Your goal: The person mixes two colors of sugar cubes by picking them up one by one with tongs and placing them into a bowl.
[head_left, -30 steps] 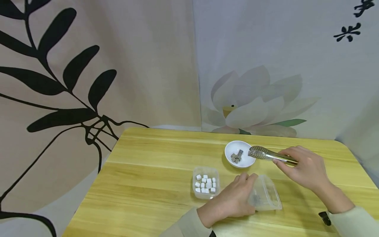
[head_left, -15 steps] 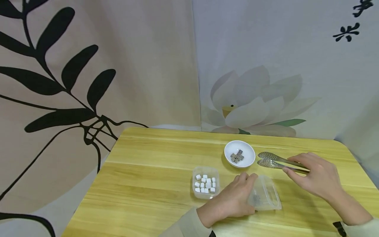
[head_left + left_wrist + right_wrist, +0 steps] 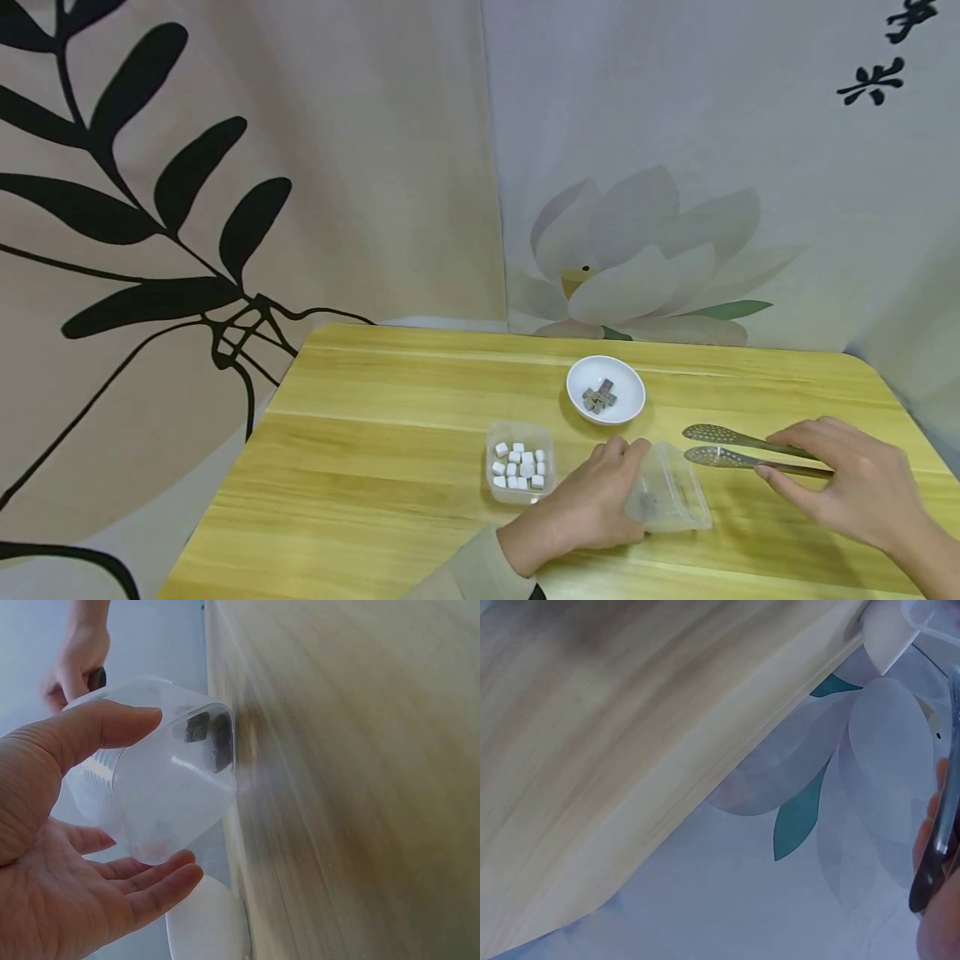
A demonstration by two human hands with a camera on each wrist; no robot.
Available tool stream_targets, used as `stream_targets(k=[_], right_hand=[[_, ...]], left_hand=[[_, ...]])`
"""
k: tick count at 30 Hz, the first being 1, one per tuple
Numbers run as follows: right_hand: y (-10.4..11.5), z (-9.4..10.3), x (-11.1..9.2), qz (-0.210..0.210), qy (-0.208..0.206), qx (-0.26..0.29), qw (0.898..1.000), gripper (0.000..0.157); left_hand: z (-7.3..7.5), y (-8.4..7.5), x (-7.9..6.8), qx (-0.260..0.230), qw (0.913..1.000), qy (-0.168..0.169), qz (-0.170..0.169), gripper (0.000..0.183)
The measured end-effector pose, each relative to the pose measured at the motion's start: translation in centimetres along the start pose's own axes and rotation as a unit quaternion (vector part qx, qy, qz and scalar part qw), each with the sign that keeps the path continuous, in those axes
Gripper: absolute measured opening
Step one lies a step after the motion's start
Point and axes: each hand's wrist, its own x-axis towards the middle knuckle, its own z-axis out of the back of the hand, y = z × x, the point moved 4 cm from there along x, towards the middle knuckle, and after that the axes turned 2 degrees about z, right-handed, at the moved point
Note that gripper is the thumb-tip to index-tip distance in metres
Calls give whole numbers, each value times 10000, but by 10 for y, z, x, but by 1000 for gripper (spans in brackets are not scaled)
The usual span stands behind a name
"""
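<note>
My left hand (image 3: 592,500) grips a clear plastic container (image 3: 675,492), tipped with its open mouth facing right. In the left wrist view, thumb and fingers curve around its walls, and a few dark cubes (image 3: 220,742) lie at its lower side near the tabletop. Metal tongs (image 3: 731,458) with perforated tips are pinched in my right hand (image 3: 855,483). Their arms stand spread, with nothing between the tips, just right of the container's mouth. Behind it, a white bowl (image 3: 626,375) holds several grey-brown cubes (image 3: 598,397).
A second clear plastic container (image 3: 521,431) with several white cubes (image 3: 527,469) stands upright left of my left hand. Everything rests on a wooden table (image 3: 375,450). A printed curtain (image 3: 390,167) hangs behind the table's far edge.
My right hand has drawn the tongs from the bowl's right rim back toward me and to the right. Their arms have spread apart. The left hand and its container stay put.
</note>
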Motion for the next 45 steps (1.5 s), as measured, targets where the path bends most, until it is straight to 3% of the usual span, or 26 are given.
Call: stream_targets(k=[12, 22, 33, 45], right_hand=[[21, -13, 1, 895, 461, -88, 9949, 60], [42, -31, 16, 1773, 874, 62, 9802, 53], [47, -37, 19, 1863, 895, -116, 9783, 57], [44, -36, 18, 1863, 1128, 192, 9758, 49]], left_hand=[[0, 1, -1, 13, 10000, 25, 2, 100], [0, 1, 0, 17, 10000, 41, -10, 102], [0, 1, 0, 19, 10000, 15, -61, 97], [1, 0, -1, -50, 10000, 27, -58, 102]])
